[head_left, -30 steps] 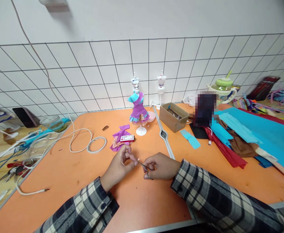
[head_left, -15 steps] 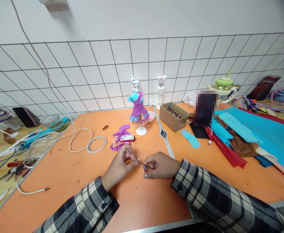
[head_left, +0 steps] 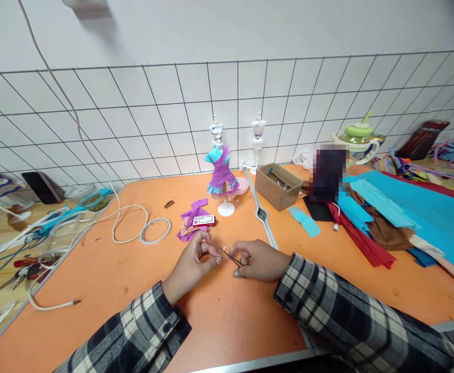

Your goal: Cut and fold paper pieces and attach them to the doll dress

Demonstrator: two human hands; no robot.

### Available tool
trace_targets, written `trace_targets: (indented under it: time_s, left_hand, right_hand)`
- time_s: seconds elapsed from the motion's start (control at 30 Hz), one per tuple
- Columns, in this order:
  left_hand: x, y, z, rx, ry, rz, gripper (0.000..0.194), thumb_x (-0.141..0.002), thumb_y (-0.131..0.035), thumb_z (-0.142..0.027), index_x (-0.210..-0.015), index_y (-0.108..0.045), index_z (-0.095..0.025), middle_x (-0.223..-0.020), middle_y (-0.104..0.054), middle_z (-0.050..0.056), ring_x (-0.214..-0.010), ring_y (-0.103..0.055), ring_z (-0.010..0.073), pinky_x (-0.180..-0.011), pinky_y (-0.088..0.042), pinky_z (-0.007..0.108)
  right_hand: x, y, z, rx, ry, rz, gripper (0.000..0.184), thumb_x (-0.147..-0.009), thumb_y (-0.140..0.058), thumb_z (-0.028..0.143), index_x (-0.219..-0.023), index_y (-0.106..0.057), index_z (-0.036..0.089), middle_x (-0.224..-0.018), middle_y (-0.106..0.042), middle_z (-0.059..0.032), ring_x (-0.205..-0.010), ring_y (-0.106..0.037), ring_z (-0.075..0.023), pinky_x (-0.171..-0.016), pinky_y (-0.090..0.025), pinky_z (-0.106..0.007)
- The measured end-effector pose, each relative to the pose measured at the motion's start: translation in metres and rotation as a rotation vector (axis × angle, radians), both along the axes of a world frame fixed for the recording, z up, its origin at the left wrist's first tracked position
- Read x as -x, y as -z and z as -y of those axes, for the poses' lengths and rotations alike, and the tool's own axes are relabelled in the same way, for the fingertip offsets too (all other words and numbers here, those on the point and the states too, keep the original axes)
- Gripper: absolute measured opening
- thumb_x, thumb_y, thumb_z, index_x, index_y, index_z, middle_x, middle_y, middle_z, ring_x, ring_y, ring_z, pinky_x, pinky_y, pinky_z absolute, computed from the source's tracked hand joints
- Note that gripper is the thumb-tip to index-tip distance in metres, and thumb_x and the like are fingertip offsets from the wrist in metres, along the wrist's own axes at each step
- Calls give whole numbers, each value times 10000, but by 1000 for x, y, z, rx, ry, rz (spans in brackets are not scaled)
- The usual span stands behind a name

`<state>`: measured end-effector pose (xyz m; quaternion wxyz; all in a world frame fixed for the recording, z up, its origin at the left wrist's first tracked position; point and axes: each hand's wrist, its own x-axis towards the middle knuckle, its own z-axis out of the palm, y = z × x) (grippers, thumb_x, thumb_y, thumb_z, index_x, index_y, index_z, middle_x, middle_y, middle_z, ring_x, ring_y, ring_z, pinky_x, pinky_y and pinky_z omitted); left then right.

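Observation:
My right hand (head_left: 261, 259) has its fingers in the handles of small metal scissors (head_left: 233, 258), whose blades point left. Thumb and forefinger of my left hand (head_left: 193, 263) are pinched together just left of the blade tips; whatever they hold is too small to name. A tiny pale pink scrap (head_left: 224, 248) shows beside the blades. Beyond my hands, purple and peach crepe scraps (head_left: 187, 229) lie under a small red-and-white box (head_left: 204, 221). Behind them a miniature dress form (head_left: 223, 171) stands upright in a purple and blue ruffled dress.
A roll of white tape (head_left: 156, 231) and a white cable (head_left: 128, 241) lie on the left. A cardboard box (head_left: 278, 189), a blue strip (head_left: 304, 221) and coloured crepe sheets (head_left: 416, 202) are on the right. A metal strip (head_left: 263, 217) crosses the orange table (head_left: 219, 331).
My right hand has shifted slightly up and right with the scissors. Their blades have come away from my left fingers and now point more upward. My left hand has barely moved.

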<state>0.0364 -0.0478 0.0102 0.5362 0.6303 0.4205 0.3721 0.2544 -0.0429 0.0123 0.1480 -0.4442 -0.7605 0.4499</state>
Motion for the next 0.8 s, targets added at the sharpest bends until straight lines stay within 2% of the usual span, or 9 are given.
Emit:
trace_targets:
  time_s: [0.07,0.13,0.27,0.37,0.5,0.57,0.63,0.73,0.8]
  left_hand:
    - [0,0,-1,25,-35,18,407,-746,-732,-219,-905,-357,-230,-686,-662,-55,-693,-626,127,-733,-451,272]
    - [1,0,-2,64,-74,52,412,-745,-744,-252,-927,-376,-226,-711,-694,-36,-711,-640,131,-740,-450,270]
    - [1,0,-3,134,-128,112,436,-743,-760,-321,-983,-409,-223,-784,-736,1,-813,-674,154,-790,-456,278]
    - [0,-1,-2,146,-136,108,451,-733,-770,-345,-1005,-432,-222,-825,-739,16,-873,-679,171,-814,-464,289]
    - [-2,-2,1,120,-111,72,416,-725,-769,-359,-989,-486,-204,-861,-708,26,-887,-664,178,-825,-477,302]
    - [-3,-2,2,80,-75,23,349,-732,-757,-366,-928,-530,-185,-841,-679,29,-843,-650,175,-800,-485,302]
    - [-4,-2,3,26,-31,-47,278,-755,-730,-370,-855,-567,-169,-828,-658,37,-806,-630,171,-778,-489,302]
    - [-5,-2,6,-44,38,-136,223,-800,-680,-367,-794,-596,-161,-829,-660,55,-801,-620,179,-777,-495,312]
    - [-6,-4,9,-82,89,-181,203,-829,-649,-360,-807,-613,-162,-848,-681,69,-820,-634,190,-799,-501,326]
  right_hand:
    - [-5,-2,-3,-62,60,75,378,-675,-765,338,-998,-623,202,-684,-610,55,-633,-561,-118,-559,-350,-220]
    - [-11,-4,-6,-161,97,187,280,-688,-757,333,-899,-627,203,-716,-624,37,-662,-566,-128,-568,-337,-229]
    - [-20,-3,-11,-407,158,378,215,-684,-777,360,-777,-662,204,-961,-631,-43,-819,-578,-173,-632,-330,-255]
    - [-21,2,-13,-323,164,389,259,-699,-768,337,-914,-668,232,-913,-635,-34,-801,-587,-176,-621,-320,-250]
    - [-17,7,-12,-99,213,300,507,-672,-757,260,-1126,-533,220,-700,-623,29,-650,-577,-155,-561,-307,-232]
    - [-14,7,-10,10,206,243,501,-683,-742,269,-1121,-507,208,-668,-624,43,-568,-559,-138,-536,-307,-227]
    - [-11,5,-9,34,204,208,357,-731,-694,264,-1047,-539,205,-645,-621,47,-533,-546,-122,-535,-312,-225]
    - [-9,2,-10,-190,293,223,123,-811,-597,231,-931,-610,211,-699,-642,22,-624,-571,-125,-584,-328,-233]
    - [-10,4,-12,-376,353,251,169,-845,-563,232,-992,-646,231,-832,-674,-3,-744,-601,-140,-640,-346,-245]
